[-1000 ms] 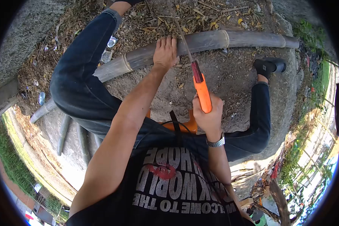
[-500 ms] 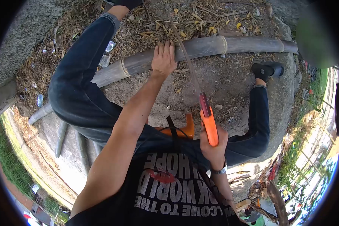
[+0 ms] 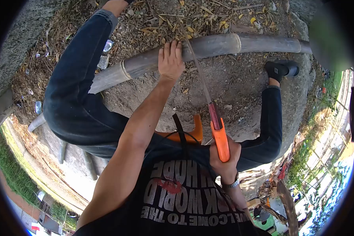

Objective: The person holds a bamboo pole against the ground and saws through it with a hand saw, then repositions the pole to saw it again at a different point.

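Note:
A long grey-brown bamboo pole (image 3: 277, 44) with pale node rings lies across the ground in front of me. My left hand (image 3: 171, 63) is laid over it from above, fingers stretched out on its upper surface. My right hand (image 3: 234, 154) is wrapped round the orange handle of a handsaw (image 3: 203, 84). The saw's narrow blade crosses the bamboo just right of my left fingers, and its tip reaches past the far side. Whether the teeth have cut in cannot be made out.
My bent left leg (image 3: 72, 90) covers the pole's left part. An orange plastic object (image 3: 196, 131) with a black strap sits between my legs. More bamboo pieces (image 3: 89, 165) lie at lower left. My right foot (image 3: 279, 70) stands near the pole, with dry leaves beyond.
My right hand and the saw have drawn slightly back toward my body, the blade still across the bamboo. My left hand stays on the pole. The view has shifted a little.

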Demonstrator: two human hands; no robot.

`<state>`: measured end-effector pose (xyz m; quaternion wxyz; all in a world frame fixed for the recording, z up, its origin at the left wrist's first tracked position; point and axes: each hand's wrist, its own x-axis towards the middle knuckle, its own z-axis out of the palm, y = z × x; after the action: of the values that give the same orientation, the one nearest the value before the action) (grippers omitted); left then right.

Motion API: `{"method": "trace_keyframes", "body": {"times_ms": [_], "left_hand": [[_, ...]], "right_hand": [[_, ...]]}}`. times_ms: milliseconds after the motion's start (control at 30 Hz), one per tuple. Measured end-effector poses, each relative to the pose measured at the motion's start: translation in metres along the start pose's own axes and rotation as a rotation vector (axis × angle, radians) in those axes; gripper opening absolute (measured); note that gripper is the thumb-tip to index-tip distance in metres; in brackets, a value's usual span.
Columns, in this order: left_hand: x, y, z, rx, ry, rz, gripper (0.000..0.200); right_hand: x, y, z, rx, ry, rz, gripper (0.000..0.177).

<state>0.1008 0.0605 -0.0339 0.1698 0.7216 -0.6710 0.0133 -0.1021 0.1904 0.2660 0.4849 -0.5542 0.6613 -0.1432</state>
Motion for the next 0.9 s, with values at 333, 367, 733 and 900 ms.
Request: {"method": "trace_keyframes", "body": {"times_ms": [333,367,733,900], "left_hand": [[0.003,0.001,0.006,0.004,0.086,0.020,0.069],[0.000,0.002,0.002,0.015,0.072,0.029,0.071],[0.007,-0.003,0.003,-0.011,-0.012,0.018,0.086],[0.013,0.003,-0.050,-0.062,-0.394,-0.050,0.086]], "right_hand": [[-0.028,0.023,-0.002,0.045,0.034,-0.115,0.020],[-0.025,0.018,0.005,0.004,0.037,-0.168,0.016],[-0.032,0.041,0.016,0.069,0.152,-0.134,0.010],[0.007,0.056,0.033,0.017,0.134,-0.163,0.009]]}}
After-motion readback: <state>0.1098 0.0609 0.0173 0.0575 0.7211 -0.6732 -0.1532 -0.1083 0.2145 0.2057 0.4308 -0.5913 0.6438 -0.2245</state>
